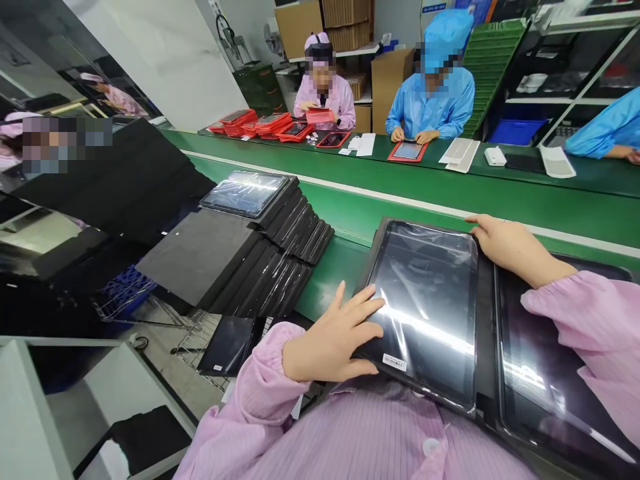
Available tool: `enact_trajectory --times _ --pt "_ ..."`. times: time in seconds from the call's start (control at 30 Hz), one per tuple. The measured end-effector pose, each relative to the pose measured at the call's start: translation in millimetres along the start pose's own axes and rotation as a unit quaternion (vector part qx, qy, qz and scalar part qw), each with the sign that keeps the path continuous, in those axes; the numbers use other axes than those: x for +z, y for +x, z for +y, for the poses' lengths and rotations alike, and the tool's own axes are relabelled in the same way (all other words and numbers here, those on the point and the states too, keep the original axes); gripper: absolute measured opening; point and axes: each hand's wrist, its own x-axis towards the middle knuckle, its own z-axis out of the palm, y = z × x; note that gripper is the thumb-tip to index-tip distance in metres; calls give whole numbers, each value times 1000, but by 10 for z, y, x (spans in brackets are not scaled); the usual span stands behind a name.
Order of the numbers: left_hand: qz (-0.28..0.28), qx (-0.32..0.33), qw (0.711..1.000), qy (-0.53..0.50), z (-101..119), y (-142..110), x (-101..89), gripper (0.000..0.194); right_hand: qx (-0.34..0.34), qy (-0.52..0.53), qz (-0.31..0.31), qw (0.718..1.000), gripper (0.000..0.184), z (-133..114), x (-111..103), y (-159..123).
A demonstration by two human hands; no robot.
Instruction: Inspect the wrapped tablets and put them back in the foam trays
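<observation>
A tablet (425,313) in clear plastic film, with a small barcode label, lies screen up on dark foam (487,320) in front of me. My left hand (345,333) rests with spread fingers on its left edge. At its far right corner is my right hand (510,247), fingers stretched out and part of the thumb hidden; it touches the corner or the foam there. Under my right forearm lies a second film-covered tablet (535,373), partly covered by my sleeve.
To the left stand stacked dark foam trays (270,273) with a wrapped tablet (245,193) on top. A green conveyor (345,200) runs across. Beyond it, people in pink (345,100) and blue (460,100) handle tablets beside red sleeves (273,125). A wire rack (195,347) stands low left.
</observation>
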Motion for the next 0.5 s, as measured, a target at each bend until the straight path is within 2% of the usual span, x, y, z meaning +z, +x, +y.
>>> enact_trajectory --times 0.13,0.23,0.3,0.37,0.43,0.5 --pt "-43 28 997 60 170 123 31 21 -19 46 27 998 41 7 -4 -48" --pt "-28 34 999 29 92 201 20 19 -43 93 30 994 34 73 33 -24" --pt "32 -23 999 -28 -39 231 3 33 -66 128 37 989 27 127 57 40" --pt "94 -113 983 -107 -162 245 9 60 -82 151 41 984 25 160 63 116" --pt "121 -174 957 -199 -237 247 51 81 -112 160 46 980 24 151 69 198" --pt "127 -188 935 -274 -271 244 115 89 -167 172 67 969 22 92 102 288"
